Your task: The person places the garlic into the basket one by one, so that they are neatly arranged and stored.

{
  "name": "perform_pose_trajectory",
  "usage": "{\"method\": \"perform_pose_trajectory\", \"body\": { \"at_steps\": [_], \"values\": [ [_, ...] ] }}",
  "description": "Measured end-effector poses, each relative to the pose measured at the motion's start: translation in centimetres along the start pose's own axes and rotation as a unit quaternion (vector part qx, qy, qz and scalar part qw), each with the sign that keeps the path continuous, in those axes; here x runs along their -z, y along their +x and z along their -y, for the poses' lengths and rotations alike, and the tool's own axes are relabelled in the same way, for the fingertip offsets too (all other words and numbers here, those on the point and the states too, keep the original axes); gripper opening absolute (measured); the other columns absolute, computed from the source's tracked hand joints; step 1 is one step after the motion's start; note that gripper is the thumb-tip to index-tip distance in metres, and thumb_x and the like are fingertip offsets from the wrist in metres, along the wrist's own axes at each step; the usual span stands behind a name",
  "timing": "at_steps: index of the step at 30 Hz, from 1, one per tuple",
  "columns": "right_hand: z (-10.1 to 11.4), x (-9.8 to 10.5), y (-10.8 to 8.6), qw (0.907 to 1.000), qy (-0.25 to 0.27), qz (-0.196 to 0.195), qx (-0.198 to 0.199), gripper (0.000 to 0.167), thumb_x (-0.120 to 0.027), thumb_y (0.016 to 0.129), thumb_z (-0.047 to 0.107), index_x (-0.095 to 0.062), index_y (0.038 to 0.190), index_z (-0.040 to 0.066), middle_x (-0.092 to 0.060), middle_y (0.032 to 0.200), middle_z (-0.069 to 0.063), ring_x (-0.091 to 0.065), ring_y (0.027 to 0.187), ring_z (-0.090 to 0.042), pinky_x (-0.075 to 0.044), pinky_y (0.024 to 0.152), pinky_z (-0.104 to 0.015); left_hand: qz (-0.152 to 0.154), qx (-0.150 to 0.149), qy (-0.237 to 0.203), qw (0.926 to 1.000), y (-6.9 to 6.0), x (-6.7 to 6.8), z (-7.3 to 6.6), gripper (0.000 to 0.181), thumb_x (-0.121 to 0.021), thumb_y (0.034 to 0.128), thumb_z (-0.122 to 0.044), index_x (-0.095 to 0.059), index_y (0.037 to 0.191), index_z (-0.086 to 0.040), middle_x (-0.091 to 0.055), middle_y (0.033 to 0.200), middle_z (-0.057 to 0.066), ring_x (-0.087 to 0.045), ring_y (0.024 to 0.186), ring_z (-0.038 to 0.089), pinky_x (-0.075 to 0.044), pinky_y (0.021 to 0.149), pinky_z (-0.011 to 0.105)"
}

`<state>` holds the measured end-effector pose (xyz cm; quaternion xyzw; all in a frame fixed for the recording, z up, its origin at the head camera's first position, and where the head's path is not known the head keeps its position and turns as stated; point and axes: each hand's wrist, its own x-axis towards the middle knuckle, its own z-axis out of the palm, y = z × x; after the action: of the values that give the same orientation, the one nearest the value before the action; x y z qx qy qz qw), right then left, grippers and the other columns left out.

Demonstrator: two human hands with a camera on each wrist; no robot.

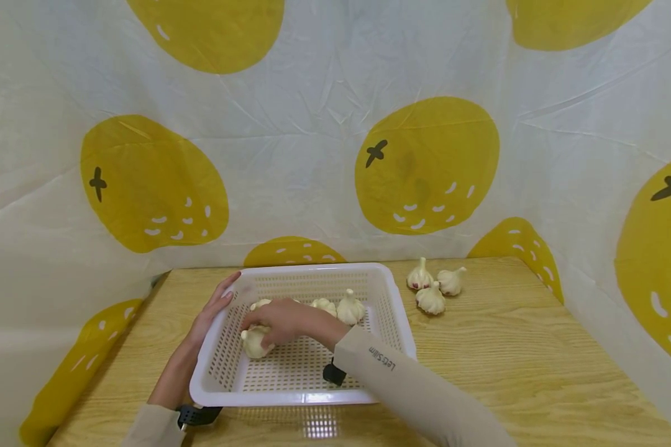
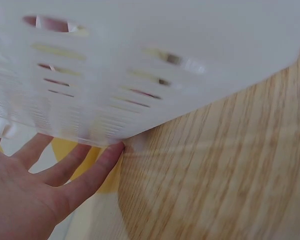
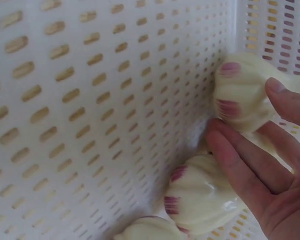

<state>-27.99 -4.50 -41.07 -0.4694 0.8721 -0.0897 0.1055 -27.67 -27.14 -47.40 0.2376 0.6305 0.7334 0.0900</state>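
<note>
A white perforated plastic basket (image 1: 307,397) stands on the wooden table and holds several garlic bulbs. My right hand (image 1: 285,318) reaches into its left part and holds a garlic bulb (image 1: 254,345) between thumb and fingers. The right wrist view shows the thumb on this pale, purple-marked bulb (image 3: 245,95); another bulb (image 3: 202,195) lies beside the fingers. My left hand (image 1: 207,318) touches the outside of the basket's left wall, its fingers (image 2: 97,167) straight and spread. More bulbs, including an upright one (image 1: 350,308), sit toward the basket's far side, partly hidden by my right arm.
Three garlic bulbs (image 1: 430,299) are grouped on the table (image 1: 514,354) to the right of the basket. A pale curtain (image 1: 313,161) printed with yellow fruit hangs behind the table and along its sides.
</note>
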Motion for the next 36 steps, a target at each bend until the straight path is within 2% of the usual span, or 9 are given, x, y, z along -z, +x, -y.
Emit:
{"method": "perform_pose_trajectory", "body": {
  "at_steps": [6,12,19,22,28,36],
  "values": [
    [-0.1,0.7,-0.2,1.0000,-0.001,0.001,0.010,0.045,-0.074,0.095,0.017,-0.064,0.138,0.025,-0.067,0.140,0.007,-0.060,0.131,-0.011,-0.046,0.111,-0.033,0.008,-0.005,-0.010,0.9999,0.0,0.0,0.1,0.050,-0.018,0.1144,-0.023,-0.014,0.164,-0.029,-0.043,0.148,-0.004,-0.052,0.126,0.010,-0.050,0.100,0.027],
    [-0.3,1.0,-0.5,0.9998,0.018,0.001,0.008,0.044,-0.078,0.092,0.017,-0.067,0.134,0.022,-0.070,0.136,0.005,-0.064,0.127,-0.013,-0.047,0.108,-0.033,0.006,-0.007,-0.010,0.9999,0.1,0.1,0.1,0.051,-0.018,0.1144,-0.023,-0.013,0.165,-0.027,-0.044,0.147,-0.005,-0.052,0.127,0.009,-0.049,0.100,0.026],
    [-0.4,0.5,-0.2,0.9994,0.030,0.006,0.015,0.047,-0.082,0.089,0.019,-0.068,0.133,0.026,-0.070,0.134,0.007,-0.065,0.118,-0.010,-0.049,0.102,-0.027,-0.002,0.006,-0.004,1.0000,0.1,0.0,0.1,0.052,-0.020,0.1146,-0.025,-0.011,0.165,-0.027,-0.039,0.151,-0.004,-0.049,0.131,0.010,-0.048,0.102,0.026],
    [-0.4,0.1,0.0,0.9993,0.031,0.003,0.022,0.049,-0.082,0.089,0.019,-0.067,0.136,0.024,-0.068,0.135,0.008,-0.063,0.120,-0.008,-0.048,0.102,-0.025,-0.004,0.010,-0.001,0.9999,0.1,0.0,0.0,0.052,-0.021,0.1146,-0.026,-0.011,0.165,-0.028,-0.038,0.151,-0.004,-0.049,0.130,0.011,-0.048,0.101,0.026],
    [-0.2,-0.4,0.3,0.9993,0.004,-0.012,0.034,0.049,-0.082,0.088,0.017,-0.069,0.134,0.023,-0.068,0.133,0.009,-0.060,0.123,-0.006,-0.048,0.102,-0.024,-0.001,0.003,-0.005,1.0000,0.1,0.0,0.0,0.051,-0.020,0.1145,-0.024,-0.011,0.165,-0.027,-0.040,0.149,-0.004,-0.050,0.129,0.009,-0.048,0.102,0.026],
    [-0.3,-0.4,0.5,0.9987,-0.018,-0.032,0.036,0.043,-0.078,0.088,0.009,-0.072,0.128,0.023,-0.071,0.128,0.010,-0.062,0.121,-0.006,-0.048,0.104,-0.024,-0.008,0.008,-0.001,0.9999,0.1,-0.1,0.0,0.051,-0.021,0.1146,-0.026,-0.012,0.165,-0.028,-0.041,0.150,-0.006,-0.050,0.128,0.008,-0.048,0.101,0.025]
  ]
}}
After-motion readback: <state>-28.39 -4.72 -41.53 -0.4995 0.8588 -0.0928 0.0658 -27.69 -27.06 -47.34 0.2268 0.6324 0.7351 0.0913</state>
